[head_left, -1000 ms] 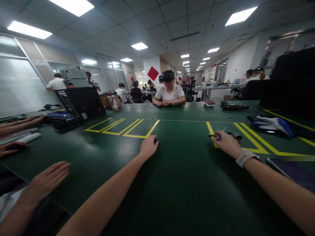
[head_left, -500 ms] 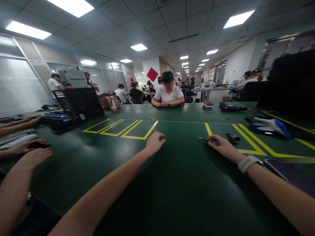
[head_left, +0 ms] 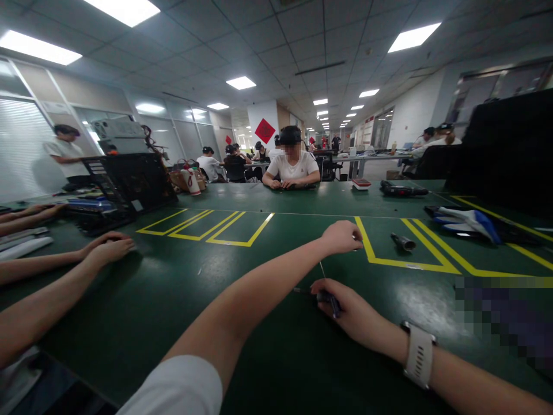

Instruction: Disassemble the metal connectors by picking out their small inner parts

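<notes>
While our right hand (head_left: 352,314) lies on the dark green matted table (head_left: 259,323), fingers curled round a slim dark-handled metal-tipped tool (head_left: 330,301), our left hand (head_left: 341,237) reaches farther out, closed into a loose fist; whether it pinches anything we cannot tell. Small dark cylindrical part (head_left: 402,242) lies apart, inside the yellow taped outline (head_left: 406,262), untouched. By our judgement work is early: tool in hand, nothing joined yet. A co-worker's hands (head_left: 108,249) rest at left.

Dark green table (head_left: 268,323) with yellow line markings (head_left: 406,262); white watch strap (head_left: 418,354); red wall sign (head_left: 264,130).
</notes>
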A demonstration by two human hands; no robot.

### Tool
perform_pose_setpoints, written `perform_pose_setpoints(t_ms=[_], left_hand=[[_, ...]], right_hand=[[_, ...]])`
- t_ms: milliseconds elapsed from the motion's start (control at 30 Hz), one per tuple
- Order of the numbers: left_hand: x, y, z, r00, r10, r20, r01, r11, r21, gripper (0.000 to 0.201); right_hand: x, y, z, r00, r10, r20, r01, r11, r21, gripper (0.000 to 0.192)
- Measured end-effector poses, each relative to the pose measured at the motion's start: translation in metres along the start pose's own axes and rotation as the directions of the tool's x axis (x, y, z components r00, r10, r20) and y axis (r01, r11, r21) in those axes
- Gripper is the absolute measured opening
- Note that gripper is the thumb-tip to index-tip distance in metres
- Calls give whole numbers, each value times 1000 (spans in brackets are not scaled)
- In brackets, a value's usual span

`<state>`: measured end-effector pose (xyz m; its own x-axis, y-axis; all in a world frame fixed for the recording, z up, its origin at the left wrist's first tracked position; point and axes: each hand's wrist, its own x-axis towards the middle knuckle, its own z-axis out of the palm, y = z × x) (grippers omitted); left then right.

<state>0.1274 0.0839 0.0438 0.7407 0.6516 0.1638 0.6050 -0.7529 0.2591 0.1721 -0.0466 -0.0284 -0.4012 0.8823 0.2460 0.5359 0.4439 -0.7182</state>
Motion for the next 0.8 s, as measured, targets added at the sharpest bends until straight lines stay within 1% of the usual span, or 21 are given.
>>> perform_pose_setpoints(t_ms=[67, 167, 300, 367, 400, 467, 500, 533, 567, 633, 700, 767, 800], left_hand=[[11, 12, 8, 995, 64, 82, -66, 998, 17, 22], [20, 28, 21, 974, 132, 185, -145, 988, 56, 15], [22, 42, 34, 957, 159, 242, -190, 976, 109, 11], [22, 44, 35, 950, 164, 266, -202, 972, 121, 16], [21, 45, 33, 946, 167, 277, -208, 970, 126, 22], [18, 44, 27, 946, 170, 275, -212, 968, 131, 41], [15, 43, 23, 953, 168, 251, -205, 970, 131, 51], [9, 43, 18, 965, 161, 208, -189, 974, 122, 56], [2, 41, 12, 975, 162, 152, -178, 979, 100, 56], [-17, 38, 0, 988, 150, 18, -151, 988, 40, 48], [-43, 34, -11, 987, 128, -93, -132, 990, -39, 40], [-72, 27, -18, 980, 69, -185, -90, 990, -107, 32], [-87, 23, -20, 973, 15, -229, -48, 989, -140, 29]], right_hand=[[-3, -6, 8, 999, -47, 14, 46, 998, 31, 25], [-6, -9, 12, 993, -118, -8, 119, 991, 60, 27], [-5, -10, 10, 983, -180, -23, 181, 980, 88, 34], [-4, -11, 9, 980, -197, -24, 198, 975, 100, 37], [-4, -12, 9, 980, -199, -21, 200, 975, 101, 37], [-4, -12, 9, 983, -182, -16, 183, 979, 89, 35], [-5, -12, 10, 987, -162, -11, 162, 983, 81, 33], [-5, -12, 10, 990, -138, -8, 138, 988, 73, 32], [-5, -12, 10, 993, -115, -4, 115, 991, 70, 32], [-5, -12, 11, 996, -88, 2, 88, 994, 71, 32], [-5, -11, 11, 997, -78, 9, 77, 995, 71, 33], [-5, -11, 10, 999, -52, 7, 51, 996, 69, 31], [-5, -11, 10, 999, -37, 4, 37, 997, 72, 30]])
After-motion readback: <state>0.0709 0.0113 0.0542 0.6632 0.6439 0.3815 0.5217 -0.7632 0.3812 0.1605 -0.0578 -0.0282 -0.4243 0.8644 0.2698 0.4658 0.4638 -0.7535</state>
